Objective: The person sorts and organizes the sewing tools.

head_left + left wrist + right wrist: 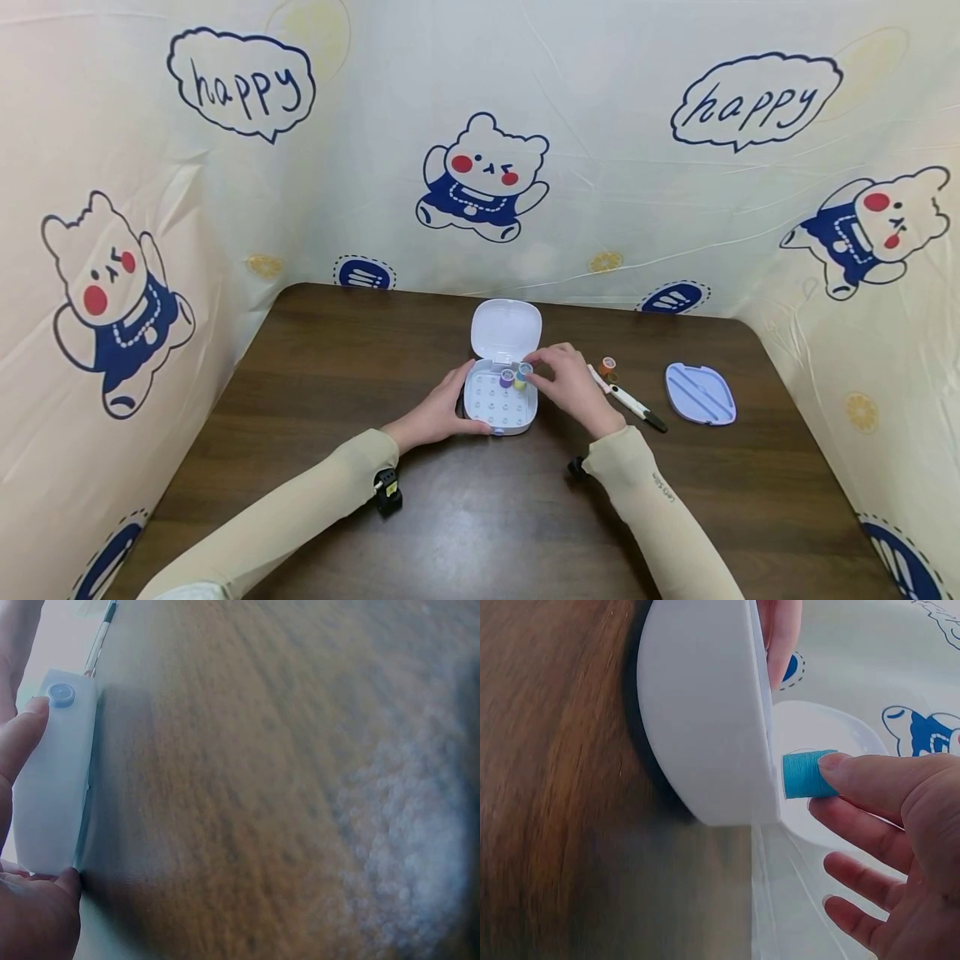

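Note:
A small white sewing box (480, 408) stands on the table with its lid (506, 329) raised at the back; its inside has rows of pegs. My left hand (437, 415) grips the box by its left side, the thumb at the front near the round latch button (61, 694). Between thumb and forefinger my right hand (576, 387) pinches a blue thread spool (802, 775) over the box's back right corner. A purple thread spool (507, 378) and a yellow thread spool (520, 383) stand on the pegs close by.
To the right of the box lie an orange thread spool (608, 364), a darker spool (612, 378) and a white pen-like tool with a black end (637, 407). Farther right is a light purple slotted tray (701, 394). A printed cloth (600, 183) hangs around the table.

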`<state>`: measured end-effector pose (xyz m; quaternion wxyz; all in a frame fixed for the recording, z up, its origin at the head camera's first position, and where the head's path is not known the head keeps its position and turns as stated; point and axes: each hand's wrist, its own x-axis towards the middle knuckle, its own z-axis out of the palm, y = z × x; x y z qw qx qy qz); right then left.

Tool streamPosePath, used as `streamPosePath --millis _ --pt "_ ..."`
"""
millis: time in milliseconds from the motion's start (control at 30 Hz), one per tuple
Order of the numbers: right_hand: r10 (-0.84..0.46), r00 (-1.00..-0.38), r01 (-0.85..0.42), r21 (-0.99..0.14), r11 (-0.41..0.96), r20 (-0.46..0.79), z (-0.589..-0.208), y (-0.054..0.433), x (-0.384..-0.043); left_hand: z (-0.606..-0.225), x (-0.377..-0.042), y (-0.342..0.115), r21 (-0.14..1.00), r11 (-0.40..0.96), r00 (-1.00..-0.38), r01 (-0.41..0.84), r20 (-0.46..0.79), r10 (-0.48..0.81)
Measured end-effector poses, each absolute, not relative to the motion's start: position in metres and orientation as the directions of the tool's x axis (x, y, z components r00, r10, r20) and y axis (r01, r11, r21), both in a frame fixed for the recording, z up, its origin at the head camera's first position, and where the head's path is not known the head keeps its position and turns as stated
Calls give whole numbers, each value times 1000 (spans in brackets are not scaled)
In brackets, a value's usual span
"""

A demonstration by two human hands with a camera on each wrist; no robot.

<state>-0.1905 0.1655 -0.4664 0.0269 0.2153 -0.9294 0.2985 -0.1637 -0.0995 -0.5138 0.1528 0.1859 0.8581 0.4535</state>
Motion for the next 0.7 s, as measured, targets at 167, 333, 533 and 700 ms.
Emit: streamPosePath --millis 167,333,533,700 --pt "-408 -895 -439 -526 729 181 -466 159 -191 -514 -163 -100 834 517 -883 193 -82 462" --pt "-423 -888 -449 -531 718 178 -468 153 -191 -515 -164 -100 836 512 -882 195 -79 465" --pt "-436 -882 -462 -523 716 182 -469 144 -192 -516 -164 -100 836 510 -881 202 -72 468" --pt "-448 -873 -481 -497 722 194 -471 138 -192 -515 -164 -100 835 507 -879 214 -61 473"
